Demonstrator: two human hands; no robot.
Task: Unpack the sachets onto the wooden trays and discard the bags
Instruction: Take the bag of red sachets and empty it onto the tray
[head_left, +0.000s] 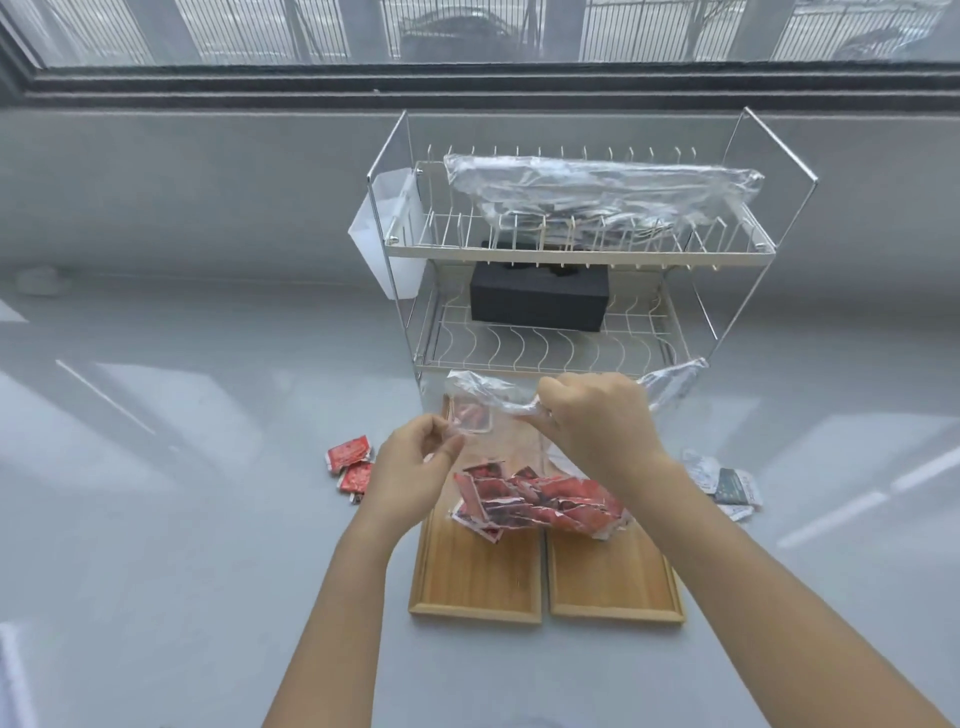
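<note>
At centre frame, the right hand (597, 415) has its grip clenched on the bunched top of a clear plastic bag (498, 400), lifting it over the two wooden trays (478, 582) that lie side by side on the bench (156, 467). The left hand (415, 467) pinches the bag's open edge, probably to steady the mouth so the contents slide out. A heap of red sachets (535, 504) lies across both trays just below. A few loose red sachets (350, 462) sit on the bench left of the trays, pale ones (727, 480) to the right. Another filled bag (597, 192) waits on the wire rack (571, 249) above.
</note>
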